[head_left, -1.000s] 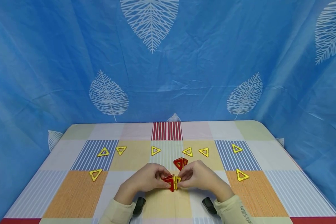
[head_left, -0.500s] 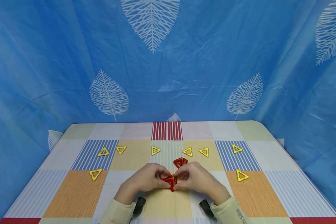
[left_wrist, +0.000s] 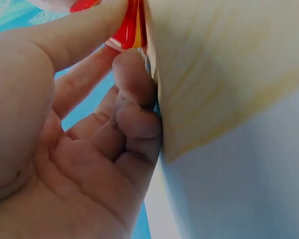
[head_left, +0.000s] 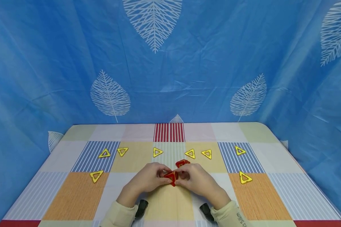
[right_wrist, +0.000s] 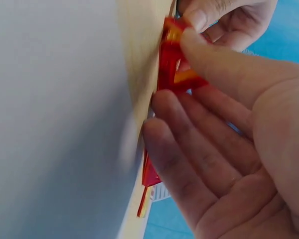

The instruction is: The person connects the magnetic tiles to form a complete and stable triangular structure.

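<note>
At the front middle of the table, a small red triangular block (head_left: 171, 178) built of magnetic tiles sits between my two hands in the head view. My left hand (head_left: 145, 180) pinches its left side with thumb and fingertips. On the other side my right hand (head_left: 199, 180) grips it, its thumb on the red tile frame (right_wrist: 167, 69) in the right wrist view. Orange-yellow shows inside that frame. The left wrist view catches only a red corner (left_wrist: 127, 35) beyond my left thumb. Just behind my right fingers lies a second red triangular block (head_left: 182, 163), partly covered.
Several yellow triangle tiles lie spread around, such as one at the left (head_left: 96, 176), one at back middle (head_left: 157, 152) and one at the right (head_left: 245, 177). A checked cloth (head_left: 170, 208) covers the table. A blue curtain (head_left: 170, 94) hangs behind its far edge.
My right hand has moved left against the red block, and the yellow tile it held there has gone from sight. Both hands and the block have shifted slightly away from me.
</note>
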`<state>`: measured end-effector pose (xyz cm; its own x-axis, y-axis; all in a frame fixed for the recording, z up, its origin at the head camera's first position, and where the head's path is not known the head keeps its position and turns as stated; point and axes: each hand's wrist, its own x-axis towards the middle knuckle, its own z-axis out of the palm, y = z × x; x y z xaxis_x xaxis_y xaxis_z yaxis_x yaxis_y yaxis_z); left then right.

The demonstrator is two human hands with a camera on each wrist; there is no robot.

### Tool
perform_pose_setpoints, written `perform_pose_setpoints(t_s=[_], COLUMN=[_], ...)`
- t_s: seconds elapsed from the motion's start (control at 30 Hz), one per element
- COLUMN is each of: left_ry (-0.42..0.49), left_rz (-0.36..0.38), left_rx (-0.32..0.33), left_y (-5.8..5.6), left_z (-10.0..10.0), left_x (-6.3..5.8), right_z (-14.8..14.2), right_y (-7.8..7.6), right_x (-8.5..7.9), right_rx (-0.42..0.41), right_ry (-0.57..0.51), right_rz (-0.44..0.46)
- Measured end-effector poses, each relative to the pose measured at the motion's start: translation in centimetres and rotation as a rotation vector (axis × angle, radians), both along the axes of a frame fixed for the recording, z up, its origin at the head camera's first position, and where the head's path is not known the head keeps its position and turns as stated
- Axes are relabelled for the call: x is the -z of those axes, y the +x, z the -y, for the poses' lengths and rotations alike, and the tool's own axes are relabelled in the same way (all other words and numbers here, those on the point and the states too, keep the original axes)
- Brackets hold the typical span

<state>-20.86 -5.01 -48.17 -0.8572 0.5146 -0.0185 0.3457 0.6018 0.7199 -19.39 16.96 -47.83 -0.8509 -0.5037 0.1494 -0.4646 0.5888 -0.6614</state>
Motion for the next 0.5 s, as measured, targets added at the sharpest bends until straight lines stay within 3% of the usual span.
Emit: perform_pose_setpoints(t_s=[0.2, 0.5], left_ry=[0.006, 0.002], left_rz=[-0.002, 0.003], left_rx=[-0.036, -0.037], left_y=[0.29, 0.15], left_z=[-0.08, -0.12], left_x=[-0.14, 0.04], right_z=[0.23, 0.21], right_y=[0.06, 0.01], right_x=[0.13, 0.35], right_rx=[0.037, 0.046], right_ry=[0.012, 0.048], right_rz=[-0.007, -0.004])
